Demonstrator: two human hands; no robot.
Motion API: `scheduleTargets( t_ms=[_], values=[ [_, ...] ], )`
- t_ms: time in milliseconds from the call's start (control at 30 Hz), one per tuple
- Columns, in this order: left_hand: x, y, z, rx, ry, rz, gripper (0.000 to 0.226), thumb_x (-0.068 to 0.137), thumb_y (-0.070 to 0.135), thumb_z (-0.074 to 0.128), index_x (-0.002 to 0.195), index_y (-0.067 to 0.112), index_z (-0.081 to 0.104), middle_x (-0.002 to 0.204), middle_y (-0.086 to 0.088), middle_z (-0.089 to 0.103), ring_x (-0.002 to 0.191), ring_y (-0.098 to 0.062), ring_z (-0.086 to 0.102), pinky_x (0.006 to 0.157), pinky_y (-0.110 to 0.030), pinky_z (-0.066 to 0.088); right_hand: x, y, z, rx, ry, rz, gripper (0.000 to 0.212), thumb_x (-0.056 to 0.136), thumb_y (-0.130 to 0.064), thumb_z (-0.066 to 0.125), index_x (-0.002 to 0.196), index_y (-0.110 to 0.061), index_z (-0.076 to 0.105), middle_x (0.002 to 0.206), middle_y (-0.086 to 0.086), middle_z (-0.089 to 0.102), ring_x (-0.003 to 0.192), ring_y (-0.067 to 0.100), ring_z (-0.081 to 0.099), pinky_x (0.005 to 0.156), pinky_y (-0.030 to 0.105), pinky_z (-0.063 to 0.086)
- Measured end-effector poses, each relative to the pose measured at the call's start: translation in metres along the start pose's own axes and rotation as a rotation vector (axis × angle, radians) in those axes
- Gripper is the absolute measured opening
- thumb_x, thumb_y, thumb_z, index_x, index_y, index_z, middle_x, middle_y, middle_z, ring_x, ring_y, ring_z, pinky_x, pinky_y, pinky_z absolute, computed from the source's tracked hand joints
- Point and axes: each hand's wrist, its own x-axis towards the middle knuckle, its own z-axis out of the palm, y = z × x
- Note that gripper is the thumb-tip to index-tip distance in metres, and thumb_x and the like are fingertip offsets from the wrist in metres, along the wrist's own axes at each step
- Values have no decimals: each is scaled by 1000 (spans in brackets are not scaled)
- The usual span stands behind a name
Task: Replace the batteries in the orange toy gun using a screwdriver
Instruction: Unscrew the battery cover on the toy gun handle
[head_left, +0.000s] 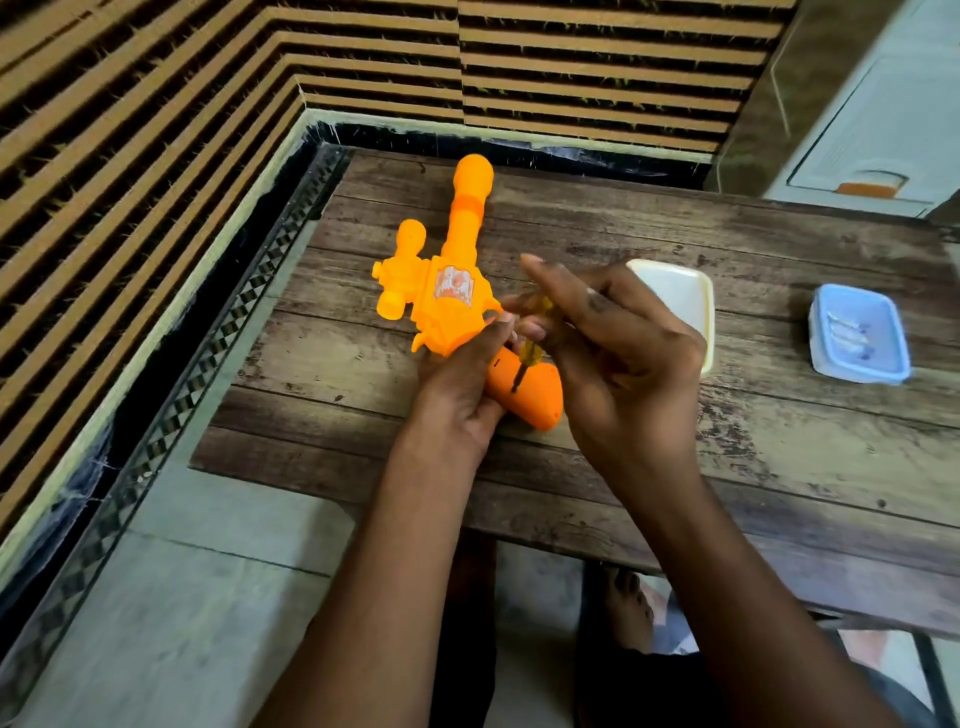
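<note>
The orange toy gun (452, 291) lies over the left part of the wooden table (779, 441), barrel pointing away from me. My left hand (460, 382) grips it around the handle near the trigger. My right hand (613, 353) pinches a small yellow-handled screwdriver (531, 349) between its fingertips. The screwdriver's dark tip points down onto the gun's handle (535, 400). Much of the screwdriver's handle is hidden by my fingers.
A white tray (685, 296) sits just behind my right hand. A blue plastic tray (857, 332) holding several batteries stands at the right of the table. A striped wall runs along the left and back, close to the table's edges.
</note>
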Motion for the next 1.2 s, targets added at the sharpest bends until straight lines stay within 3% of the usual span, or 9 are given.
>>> scheduleTargets(
  t_ms=[133, 300, 467, 633, 733, 833, 933, 1100, 1200],
  values=[
    [2, -1, -2, 32, 25, -4, 45, 86, 12, 76, 129, 1, 64, 129, -29, 66, 125, -44, 63, 101, -67, 50, -3, 0, -3, 18, -35, 15, 32, 98, 12, 60, 129, 8, 68, 110, 17, 74, 106, 26, 74, 89, 48, 60],
    [-1, 0, -1, 48, 22, -5, 9, 96, 5, 65, 103, 9, 70, 103, -18, 74, 103, -33, 71, 98, -57, 55, 0, -1, 0, -52, 28, -7, 24, 92, 0, 77, 117, 1, 77, 99, 18, 62, 93, 33, 71, 74, 47, 56],
    [-3, 2, 0, 68, 55, -12, 36, 91, 10, 75, 125, 1, 65, 126, -29, 66, 120, -45, 65, 96, -70, 51, -1, -1, -1, -14, -12, -9, 33, 94, 14, 66, 125, 5, 72, 107, 17, 71, 103, 22, 74, 84, 45, 59],
    [-9, 4, 2, 41, -20, -13, 33, 87, 18, 75, 118, 8, 69, 125, -21, 71, 118, -37, 68, 99, -65, 52, 2, -4, 0, -48, 7, -44, 25, 94, 4, 75, 119, 3, 76, 105, 20, 64, 99, 31, 71, 80, 45, 57],
    [-6, 5, 3, 15, 33, -38, 20, 92, 12, 73, 112, 13, 70, 130, -25, 68, 123, -41, 65, 101, -67, 50, 1, -3, 0, -62, 13, -53, 36, 92, 21, 66, 126, 7, 71, 110, 18, 73, 103, 23, 75, 86, 36, 60],
    [-5, 4, 2, 28, 34, -44, 41, 82, 19, 82, 119, 7, 69, 127, -25, 69, 123, -42, 65, 101, -68, 49, 0, -5, -4, -6, -2, -8, 31, 97, 17, 61, 124, 7, 71, 116, 18, 74, 108, 20, 74, 91, 37, 60],
    [-7, 4, 1, 48, 18, -33, 10, 95, 7, 67, 98, 16, 68, 105, -17, 70, 101, -30, 68, 97, -61, 53, 2, -6, -4, -71, 39, -31, 17, 96, 3, 72, 112, 5, 78, 107, 17, 70, 101, 20, 71, 82, 35, 57],
    [-7, 5, 3, 34, 22, -48, 20, 93, 10, 72, 113, 10, 69, 117, -22, 70, 112, -36, 68, 100, -64, 52, 1, -5, -2, -14, 30, 12, 31, 97, 9, 66, 128, 5, 70, 108, 16, 74, 104, 23, 76, 86, 47, 61],
    [-7, 5, 3, 24, 38, -39, 23, 93, 12, 73, 115, 8, 68, 113, -23, 70, 108, -38, 68, 99, -67, 51, -1, -4, -6, -8, -3, 63, 25, 101, 6, 57, 122, 3, 72, 113, 12, 77, 110, 23, 75, 91, 51, 60]
  ],
)
